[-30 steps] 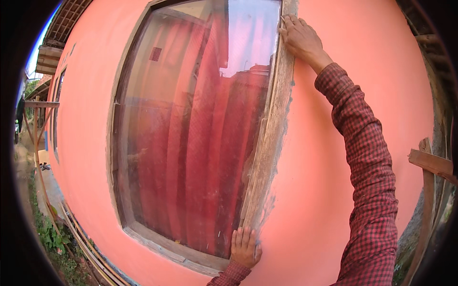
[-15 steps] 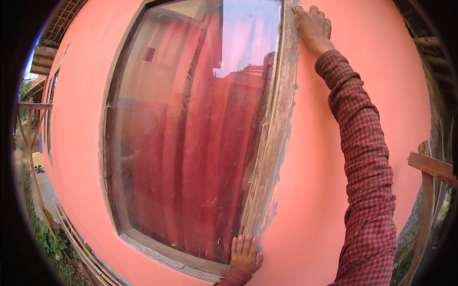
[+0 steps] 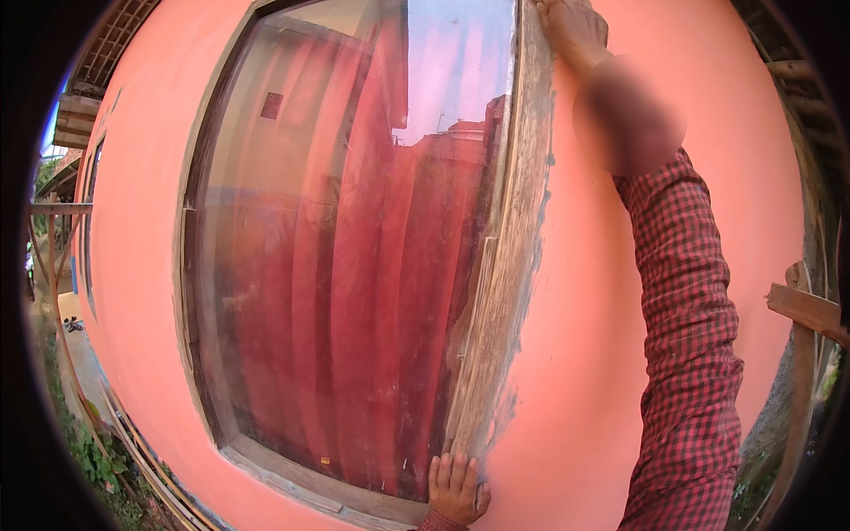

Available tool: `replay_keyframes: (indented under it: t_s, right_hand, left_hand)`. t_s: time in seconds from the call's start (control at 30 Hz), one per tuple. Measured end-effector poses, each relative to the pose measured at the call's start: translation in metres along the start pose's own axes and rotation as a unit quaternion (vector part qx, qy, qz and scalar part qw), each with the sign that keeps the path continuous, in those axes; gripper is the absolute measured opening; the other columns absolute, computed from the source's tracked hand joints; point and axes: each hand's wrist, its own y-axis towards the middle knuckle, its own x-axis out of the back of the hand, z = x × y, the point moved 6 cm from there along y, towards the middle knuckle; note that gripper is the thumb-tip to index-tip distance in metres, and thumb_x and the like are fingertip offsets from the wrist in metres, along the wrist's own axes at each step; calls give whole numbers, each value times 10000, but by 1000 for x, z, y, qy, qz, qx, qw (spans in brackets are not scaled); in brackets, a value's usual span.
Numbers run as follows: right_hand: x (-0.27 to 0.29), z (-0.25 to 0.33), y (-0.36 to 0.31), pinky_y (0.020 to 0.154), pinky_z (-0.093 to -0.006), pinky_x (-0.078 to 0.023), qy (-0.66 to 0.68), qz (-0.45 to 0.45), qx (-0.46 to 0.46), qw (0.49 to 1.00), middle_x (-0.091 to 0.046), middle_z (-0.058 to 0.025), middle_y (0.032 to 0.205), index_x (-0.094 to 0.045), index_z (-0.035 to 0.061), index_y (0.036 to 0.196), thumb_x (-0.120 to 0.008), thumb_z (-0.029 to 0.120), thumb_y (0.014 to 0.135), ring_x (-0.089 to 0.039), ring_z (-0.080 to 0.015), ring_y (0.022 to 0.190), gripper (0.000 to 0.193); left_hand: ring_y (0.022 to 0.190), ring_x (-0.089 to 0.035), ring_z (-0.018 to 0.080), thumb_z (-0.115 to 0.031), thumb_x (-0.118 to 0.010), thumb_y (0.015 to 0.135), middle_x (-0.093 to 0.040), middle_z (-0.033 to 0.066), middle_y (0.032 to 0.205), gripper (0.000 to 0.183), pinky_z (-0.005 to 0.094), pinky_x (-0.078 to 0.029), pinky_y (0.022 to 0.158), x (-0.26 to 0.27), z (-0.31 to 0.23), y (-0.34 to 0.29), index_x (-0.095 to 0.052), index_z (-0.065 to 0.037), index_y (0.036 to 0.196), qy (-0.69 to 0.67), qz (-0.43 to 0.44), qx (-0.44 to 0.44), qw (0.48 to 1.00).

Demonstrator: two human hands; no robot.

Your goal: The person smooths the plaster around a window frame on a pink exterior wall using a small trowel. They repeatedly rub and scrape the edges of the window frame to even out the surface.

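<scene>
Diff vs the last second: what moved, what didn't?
The right hand has moved up along the right side of the wooden window frame; its fingertips are cut off or unclear, so no grip change can be confirmed. The left hand stays at the frame's lower right corner.

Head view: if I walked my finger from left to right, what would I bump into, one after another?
Green leafy plants → left side of the window frame → left hand → right hand → checked right sleeve → wooden plank.
</scene>
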Motion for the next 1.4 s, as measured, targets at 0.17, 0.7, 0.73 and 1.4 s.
replay_keyframes:
  t_s: [0.17,0.7,0.73,1.4]
  right_hand:
    - [-3,-7,7,893,-487,-474,-7,26,-58,998,-600,-202,1081,-702,32,979,-532,218,920,-589,-372,1058,259]
    - [-10,-18,30,805,-501,-517,-7,-6,-44,999,-653,-225,972,-731,40,913,-572,244,938,-642,-399,933,260]
    - [-9,-22,28,798,-500,-522,21,-11,-54,998,-660,-228,955,-727,31,903,-576,241,938,-649,-406,916,261]
    - [-8,-37,46,841,-483,-525,89,-14,-95,991,-687,-255,945,-709,-2,937,-598,273,925,-668,-408,939,297]
  left_hand:
    - [1361,-382,460,-339,-529,898,-438,243,1450,564,650,-345,1068,-1,-1,-1,-513,30,1324,5,-10,0,1000]
    - [1399,-306,480,-320,-625,861,-382,244,1491,632,689,-220,1119,5,-9,7,-467,-5,1385,-3,27,-17,999]
    - [1396,-309,482,-318,-627,859,-388,247,1485,632,693,-219,1117,5,-10,8,-468,1,1382,-5,26,-20,999]
    - [1438,-269,441,-345,-596,887,-374,221,1509,628,725,-165,1117,5,-8,2,-466,-39,1419,-30,26,-33,999]
